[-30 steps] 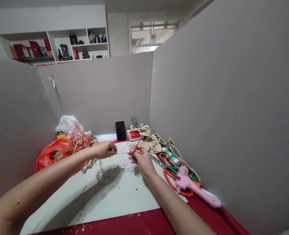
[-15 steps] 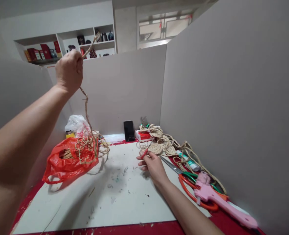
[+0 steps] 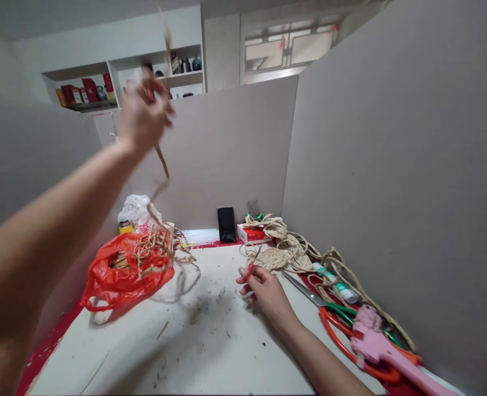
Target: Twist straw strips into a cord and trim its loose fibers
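My left hand (image 3: 146,113) is raised high at the left, blurred by motion, its fingers closed round a strand of brown twine (image 3: 161,159). One end of the strand sticks up above the fist; the rest hangs to a loose tangle of twine (image 3: 154,250) over a red plastic bag (image 3: 117,289). Low over the white board, my right hand (image 3: 268,291) pinches a small red-handled tool (image 3: 249,270) with a thin metal tip; its exact kind is unclear. Just beyond that hand lies a flat coil of pale rope (image 3: 274,259).
At the right lie large scissors (image 3: 305,289) with orange and green handles, a pink glue gun (image 3: 377,341) and a white-and-teal tube (image 3: 338,283). A phone (image 3: 226,224) stands at the back beside a red-and-white box (image 3: 251,234). Grey partitions (image 3: 235,148) enclose the white board (image 3: 210,352).
My left hand has swung to the right with the twine, and its upper end now points higher. The right hand keeps the red-handled tool, whose metal tip now shows. The view has shifted slightly.
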`<action>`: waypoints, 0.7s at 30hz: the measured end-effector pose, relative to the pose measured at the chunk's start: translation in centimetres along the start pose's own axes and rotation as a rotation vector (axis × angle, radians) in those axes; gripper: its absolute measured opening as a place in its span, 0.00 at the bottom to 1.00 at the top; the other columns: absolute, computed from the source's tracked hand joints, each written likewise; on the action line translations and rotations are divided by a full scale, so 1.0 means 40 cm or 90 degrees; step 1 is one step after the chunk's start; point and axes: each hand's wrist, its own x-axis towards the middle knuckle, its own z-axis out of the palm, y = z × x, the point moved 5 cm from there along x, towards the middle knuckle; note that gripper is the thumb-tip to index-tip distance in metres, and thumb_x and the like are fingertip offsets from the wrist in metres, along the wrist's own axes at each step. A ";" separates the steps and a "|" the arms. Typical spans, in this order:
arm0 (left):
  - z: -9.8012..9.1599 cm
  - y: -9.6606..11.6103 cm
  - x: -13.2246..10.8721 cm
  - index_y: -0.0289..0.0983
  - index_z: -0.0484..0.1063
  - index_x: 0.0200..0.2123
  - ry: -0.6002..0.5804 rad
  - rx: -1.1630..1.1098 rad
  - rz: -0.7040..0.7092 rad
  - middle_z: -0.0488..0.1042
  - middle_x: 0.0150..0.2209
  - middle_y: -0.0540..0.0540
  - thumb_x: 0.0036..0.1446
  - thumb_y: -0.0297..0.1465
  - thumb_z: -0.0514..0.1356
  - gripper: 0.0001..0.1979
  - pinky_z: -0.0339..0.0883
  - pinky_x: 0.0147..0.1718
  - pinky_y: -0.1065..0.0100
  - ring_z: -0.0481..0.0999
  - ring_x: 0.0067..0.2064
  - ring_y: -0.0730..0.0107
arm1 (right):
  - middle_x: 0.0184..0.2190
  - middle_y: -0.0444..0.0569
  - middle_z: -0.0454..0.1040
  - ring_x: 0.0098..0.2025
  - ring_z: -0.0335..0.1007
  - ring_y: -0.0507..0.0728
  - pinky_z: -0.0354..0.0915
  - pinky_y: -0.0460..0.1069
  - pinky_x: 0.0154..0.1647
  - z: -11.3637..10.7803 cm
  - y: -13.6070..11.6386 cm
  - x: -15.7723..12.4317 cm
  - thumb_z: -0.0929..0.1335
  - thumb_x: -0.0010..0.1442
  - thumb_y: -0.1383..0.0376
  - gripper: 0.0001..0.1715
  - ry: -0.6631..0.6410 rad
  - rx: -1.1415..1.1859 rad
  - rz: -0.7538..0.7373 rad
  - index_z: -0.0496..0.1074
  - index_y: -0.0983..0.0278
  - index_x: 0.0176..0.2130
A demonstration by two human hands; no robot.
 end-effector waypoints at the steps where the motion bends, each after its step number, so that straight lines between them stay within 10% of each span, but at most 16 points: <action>1: 0.055 -0.019 -0.075 0.27 0.56 0.47 -0.032 -0.043 -0.050 0.74 0.41 0.35 0.64 0.26 0.43 0.11 0.64 0.31 0.69 0.76 0.35 0.72 | 0.24 0.46 0.74 0.19 0.67 0.50 0.56 0.41 0.13 0.006 -0.006 -0.006 0.72 0.47 0.51 0.19 -0.010 -0.009 -0.008 0.67 0.65 0.26; 5: 0.275 -0.084 -0.414 0.33 0.65 0.25 -0.209 -0.233 -0.198 0.75 0.23 0.46 0.57 0.33 0.56 0.11 0.63 0.23 0.73 0.71 0.22 0.77 | 0.21 0.46 0.73 0.19 0.66 0.50 0.56 0.43 0.15 0.039 -0.031 -0.035 0.70 0.48 0.47 0.23 -0.062 -0.044 -0.041 0.67 0.64 0.26; 8: 0.384 -0.127 -0.616 0.33 0.67 0.25 -0.323 -0.603 -0.494 0.73 0.25 0.48 0.48 0.41 0.64 0.16 0.61 0.23 0.74 0.69 0.23 0.79 | 0.21 0.45 0.72 0.18 0.66 0.50 0.58 0.44 0.17 0.061 -0.049 -0.055 0.67 0.52 0.44 0.25 -0.102 -0.069 -0.058 0.66 0.64 0.26; 16: 0.392 -0.144 -0.757 0.36 0.67 0.41 -0.359 -0.813 -0.640 0.77 0.28 0.47 0.45 0.37 0.67 0.21 0.54 0.21 0.75 0.72 0.25 0.75 | 0.18 0.42 0.63 0.20 0.60 0.51 0.58 0.45 0.21 0.091 -0.083 -0.110 0.65 0.58 0.52 0.20 -0.262 -0.323 -0.181 0.64 0.62 0.24; 21: 0.403 -0.138 -0.810 0.36 0.67 0.40 -0.374 -0.871 -0.719 0.78 0.30 0.45 0.44 0.37 0.66 0.21 0.58 0.21 0.74 0.74 0.25 0.72 | 0.19 0.43 0.65 0.20 0.60 0.51 0.59 0.46 0.21 0.091 -0.027 -0.097 0.67 0.55 0.49 0.20 -0.199 -0.229 -0.084 0.66 0.62 0.25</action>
